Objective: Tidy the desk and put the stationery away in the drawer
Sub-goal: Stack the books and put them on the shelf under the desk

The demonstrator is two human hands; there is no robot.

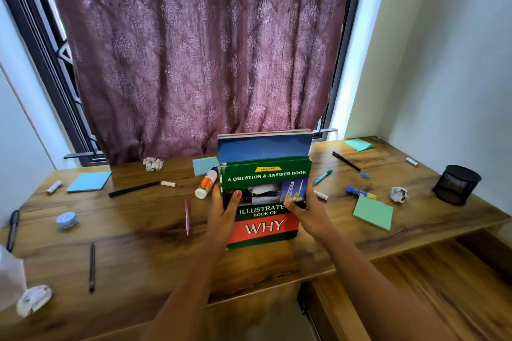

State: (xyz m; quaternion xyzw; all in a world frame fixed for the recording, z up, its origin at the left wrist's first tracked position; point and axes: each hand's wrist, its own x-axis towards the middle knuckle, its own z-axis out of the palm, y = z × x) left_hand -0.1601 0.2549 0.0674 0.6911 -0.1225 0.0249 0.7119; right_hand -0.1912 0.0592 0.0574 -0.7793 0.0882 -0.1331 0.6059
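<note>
Forearms bare up to frame edge; left hand, right hand: thumbnails painted reddish-orange.

Maroon curtain, dark window frame, white walls, wooden desk

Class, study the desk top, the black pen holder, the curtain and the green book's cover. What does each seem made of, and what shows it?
Desk top: wood or wood-look laminate, brown grain streaks, slight sheen.
Pen holder: probably metal mesh, matt black, fine see-through grid.
Curtain: woven fabric, hanging in soft folds, printed pattern.
Green book: likely printed card cover, scuffed pale edges.
</note>
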